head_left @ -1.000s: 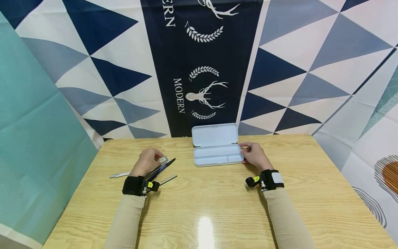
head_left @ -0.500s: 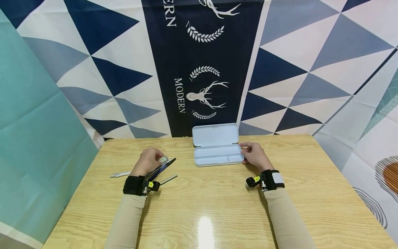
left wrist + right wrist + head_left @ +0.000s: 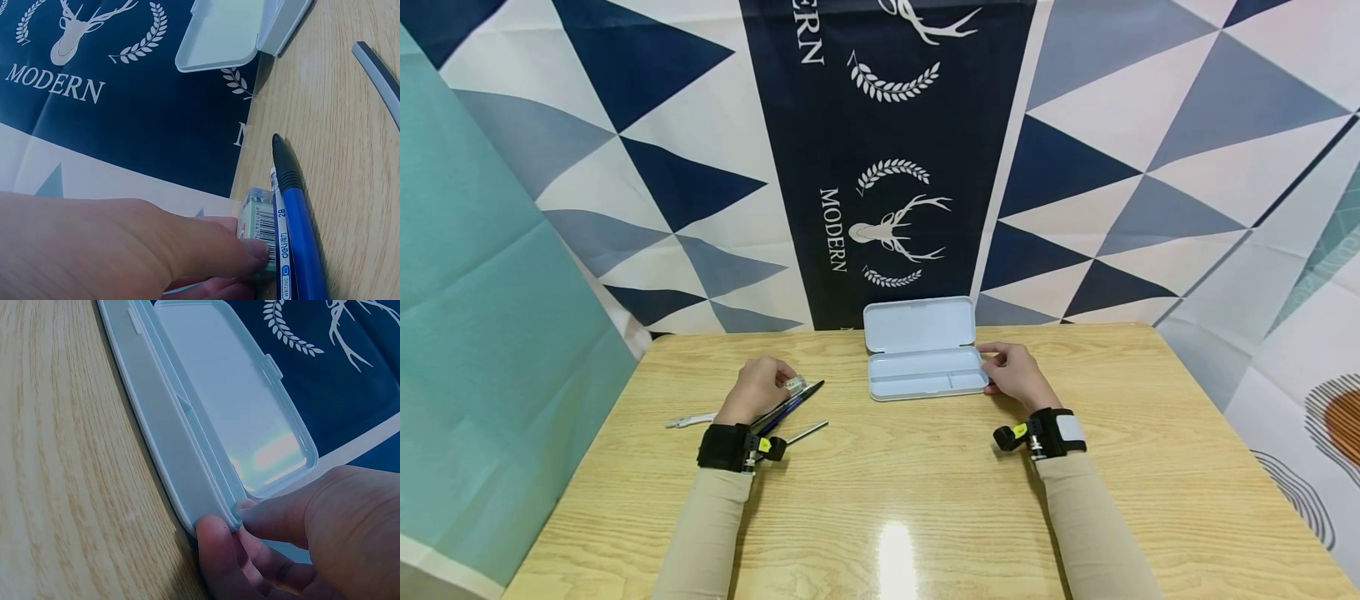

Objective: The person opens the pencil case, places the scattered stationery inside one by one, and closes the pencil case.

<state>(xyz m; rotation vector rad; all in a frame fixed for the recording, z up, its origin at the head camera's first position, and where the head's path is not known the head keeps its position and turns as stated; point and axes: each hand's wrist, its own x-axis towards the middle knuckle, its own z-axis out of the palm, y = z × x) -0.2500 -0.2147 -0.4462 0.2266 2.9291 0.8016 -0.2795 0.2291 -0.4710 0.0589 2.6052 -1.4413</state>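
Observation:
My left hand [image 3: 756, 390] pinches a small pale-green block [image 3: 257, 226] with a barcode label and a clear top, thumb against the label in the left wrist view. Right beside it lie a blue-and-white 2B pencil [image 3: 284, 240] and a blue pen [image 3: 301, 231] with a black end. At the back of the table, a pale-blue pencil case [image 3: 904, 388] stands open, its lid [image 3: 919, 325] tipped back. My right hand [image 3: 1013, 375] grips its right end, thumb and fingers at the corner in the right wrist view. The compartments I can see hold nothing.
A thin silver-grey stick [image 3: 808, 432] lies to the right of the pens. Left of my left hand is a white, slender item [image 3: 689, 421], partly hidden. Patterned cloth [image 3: 895, 167] hangs directly behind the wooden table [image 3: 880, 475].

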